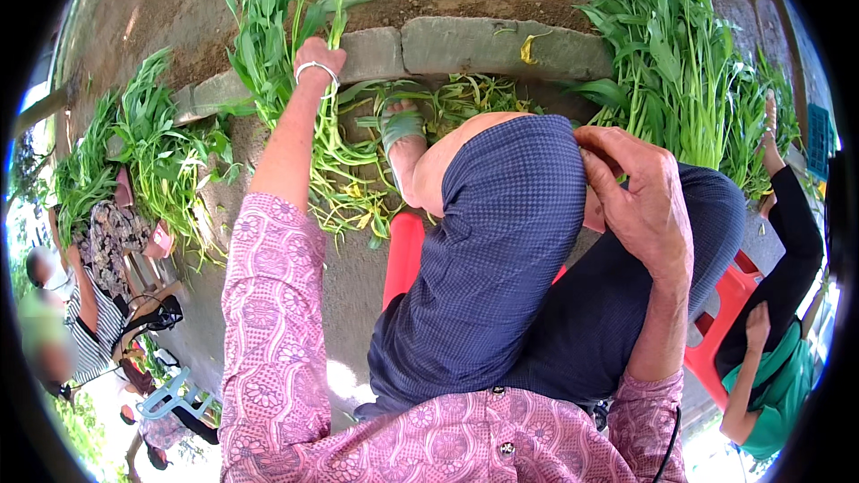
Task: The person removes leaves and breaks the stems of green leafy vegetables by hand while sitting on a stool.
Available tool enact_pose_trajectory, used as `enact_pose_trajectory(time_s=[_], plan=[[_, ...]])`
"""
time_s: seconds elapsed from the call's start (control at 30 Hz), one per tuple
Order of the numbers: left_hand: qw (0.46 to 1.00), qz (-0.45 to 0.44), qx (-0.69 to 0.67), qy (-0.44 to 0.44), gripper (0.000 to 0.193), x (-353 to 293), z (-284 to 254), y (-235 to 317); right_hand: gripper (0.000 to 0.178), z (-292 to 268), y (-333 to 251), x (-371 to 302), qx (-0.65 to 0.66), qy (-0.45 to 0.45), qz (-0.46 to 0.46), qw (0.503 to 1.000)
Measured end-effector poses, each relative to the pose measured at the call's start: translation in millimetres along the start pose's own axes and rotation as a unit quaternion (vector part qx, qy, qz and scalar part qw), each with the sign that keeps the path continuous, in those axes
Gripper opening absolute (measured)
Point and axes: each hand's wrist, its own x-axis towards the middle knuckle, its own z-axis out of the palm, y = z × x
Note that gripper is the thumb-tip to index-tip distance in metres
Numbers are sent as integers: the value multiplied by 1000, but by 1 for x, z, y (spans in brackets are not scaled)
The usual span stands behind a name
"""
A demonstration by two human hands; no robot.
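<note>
My left hand (322, 58) reaches forward and is closed around long leafy green stalks (338, 13) at the low kerb. Their leaves rise above the fist, and stems trail down below the wrist, which wears a white bangle (317, 70). My right hand (637, 192) is drawn back against my knee, over the dark checked trousers (510, 215). Its fingers are curled and the thumb is pressed toward them; whatever they may grip is hidden. Loose trimmed stems and yellowed leaves (353, 201) lie on the ground below the left hand, by my foot.
A stone kerb (501, 46) runs across ahead, with bare soil beyond. A large heap of greens (667, 54) stands at the right, another heap (161, 134) at the left. Other people sit at both sides, one in a green top (778, 394). A red stool (404, 255) shows beneath me.
</note>
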Motion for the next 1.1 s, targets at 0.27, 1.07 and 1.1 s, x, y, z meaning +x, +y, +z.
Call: enact_pose_trajectory(time_s=[0.27, 1.07, 1.1], plan=[[907, 22, -421, -19, 16, -56, -69, -9, 18, 1, 0, -4, -13, 6, -10, 1000], [800, 258, -534, -91, 22, -258, -176, 203, 30, 2, -3, -2, 237, 302, -172, 907], [808, 262, -520, -83, 23, -267, -168, 202, 30, 3, -2, -3, 253, 292, -163, 908]])
